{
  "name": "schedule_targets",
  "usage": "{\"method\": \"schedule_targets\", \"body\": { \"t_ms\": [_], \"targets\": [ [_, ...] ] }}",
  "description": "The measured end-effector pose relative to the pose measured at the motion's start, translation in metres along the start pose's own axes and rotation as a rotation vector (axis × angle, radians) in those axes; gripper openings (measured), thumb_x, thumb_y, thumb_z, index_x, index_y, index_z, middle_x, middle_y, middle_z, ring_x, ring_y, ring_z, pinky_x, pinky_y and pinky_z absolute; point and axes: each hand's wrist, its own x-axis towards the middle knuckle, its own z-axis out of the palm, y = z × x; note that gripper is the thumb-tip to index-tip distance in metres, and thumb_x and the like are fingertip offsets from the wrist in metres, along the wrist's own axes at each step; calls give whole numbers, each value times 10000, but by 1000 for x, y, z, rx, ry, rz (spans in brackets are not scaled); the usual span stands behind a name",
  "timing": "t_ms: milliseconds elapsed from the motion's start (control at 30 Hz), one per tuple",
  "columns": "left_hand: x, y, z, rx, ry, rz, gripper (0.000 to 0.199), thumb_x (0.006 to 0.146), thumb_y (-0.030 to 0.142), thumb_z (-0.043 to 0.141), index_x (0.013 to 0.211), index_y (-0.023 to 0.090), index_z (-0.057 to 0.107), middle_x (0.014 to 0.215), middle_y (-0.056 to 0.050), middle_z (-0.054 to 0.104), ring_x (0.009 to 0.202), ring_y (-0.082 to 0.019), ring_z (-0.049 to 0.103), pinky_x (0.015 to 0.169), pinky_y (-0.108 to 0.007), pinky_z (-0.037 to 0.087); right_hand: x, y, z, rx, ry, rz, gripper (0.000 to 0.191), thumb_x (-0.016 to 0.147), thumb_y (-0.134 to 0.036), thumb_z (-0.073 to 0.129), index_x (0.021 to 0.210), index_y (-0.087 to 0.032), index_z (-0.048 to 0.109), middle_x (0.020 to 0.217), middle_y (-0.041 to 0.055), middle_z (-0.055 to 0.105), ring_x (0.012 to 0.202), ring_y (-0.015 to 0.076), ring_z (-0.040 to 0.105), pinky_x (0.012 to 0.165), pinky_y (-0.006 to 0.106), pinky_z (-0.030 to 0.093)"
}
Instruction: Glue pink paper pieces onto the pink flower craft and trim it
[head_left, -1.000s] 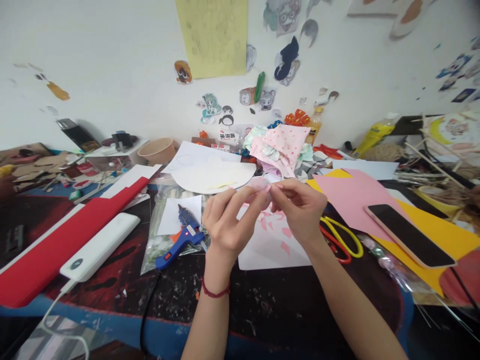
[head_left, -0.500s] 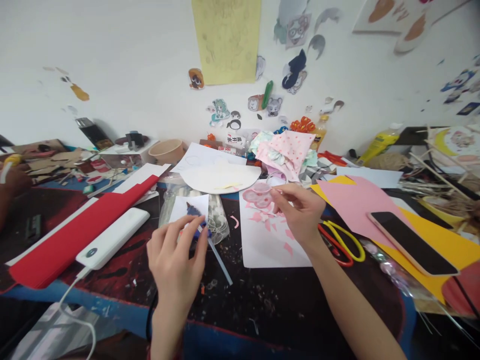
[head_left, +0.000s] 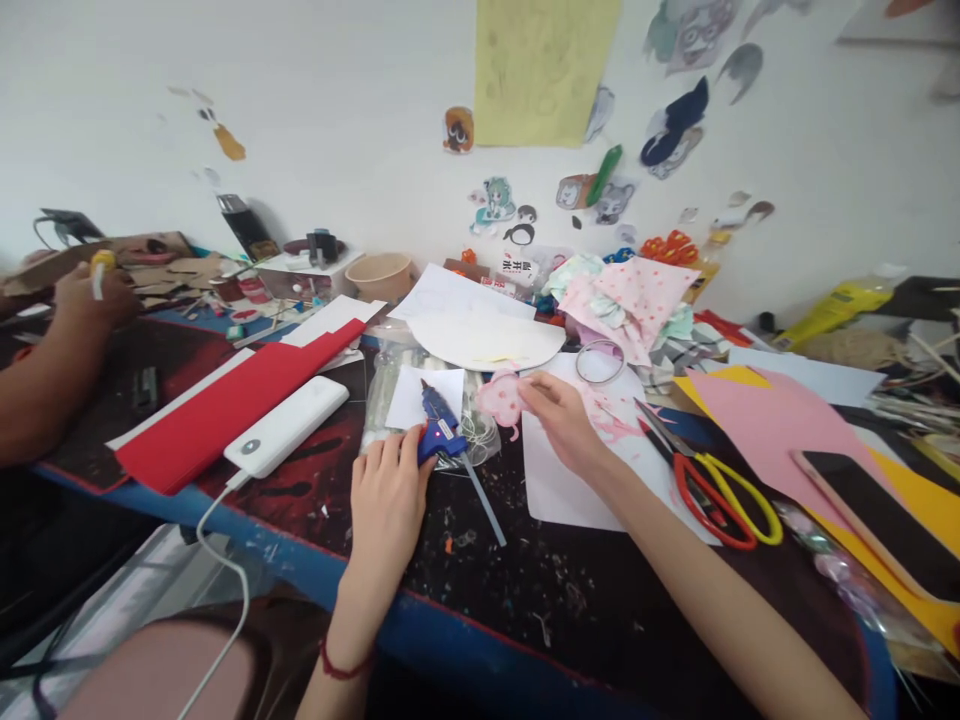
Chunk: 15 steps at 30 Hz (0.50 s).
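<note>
My left hand (head_left: pixel 391 495) is closed at the handle end of a blue hot glue gun (head_left: pixel 442 428), its fingers mostly hiding the grip. The gun lies over a small white paper, nozzle pointing away, and a glue stick (head_left: pixel 486 502) sticks out of its back. Between thumb and fingertips, my right hand (head_left: pixel 562 415) pinches a pink scalloped cutout (head_left: pixel 501 398) with darker spots. Under that hand a white sheet (head_left: pixel 555 480) carries pink scraps, and a clear ring (head_left: pixel 600 361) stands just beyond. Red-and-yellow-handled scissors (head_left: pixel 712 490) lie right of my right wrist.
A white power bank (head_left: pixel 287 427) with a cable lies by red sheets (head_left: pixel 217 410) on the left. At far left is another person's hand (head_left: pixel 97 295) holding something yellow. A phone (head_left: pixel 877 510) rests on pink and yellow paper at right. Crumpled fabric (head_left: pixel 622 300) sits at the back.
My left hand has come down from above the glue gun to its handle. The pink cutout, still in my right hand, has moved closer to the gun. The view has turned left.
</note>
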Motion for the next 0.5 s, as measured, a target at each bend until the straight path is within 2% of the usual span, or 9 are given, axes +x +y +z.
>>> {"method": "schedule_targets", "body": {
  "t_ms": [100, 200, 367, 500],
  "targets": [
    [0, -2, 5, -39, -4, -10, 395, 1028, 315, 500, 1363, 108, 533, 1091, -146, 679, 958, -301, 598, 802, -403, 462, 17, 18, 21, -19, -34, 37, 369, 823, -522, 737, 795, -209, 544, 734, -39, 563, 697, 119, 558, 686, 251, 500],
    [0, -2, 9, -100, -10, -6, 394, 1027, 280, 491, 1371, 89, 517, 1077, -149, 656, 943, -298, 586, 812, -412, 480, 24, 31, 33, -48, -43, 35, 386, 840, -545, 706, 800, -221, 499, 736, -40, 546, 707, 129, 550, 696, 262, 495],
    [-2, -3, 10, -231, 4, -12, 359, 1025, 202, 453, 1364, 100, 513, 1081, -155, 626, 958, -292, 570, 845, -432, 500, 22, 36, 34, -153, -64, 16, 367, 901, -547, 635, 819, -225, 480, 719, -48, 517, 667, 126, 486, 651, 258, 412],
    [-9, -15, 0, -284, 65, -114, 382, 1013, 188, 450, 1383, 137, 530, 1098, -150, 620, 969, -297, 576, 848, -437, 493, 20, 37, 34, -264, -87, -1, 358, 935, -546, 597, 830, -228, 472, 690, -61, 475, 634, 126, 438, 616, 266, 341]
  ]
}}
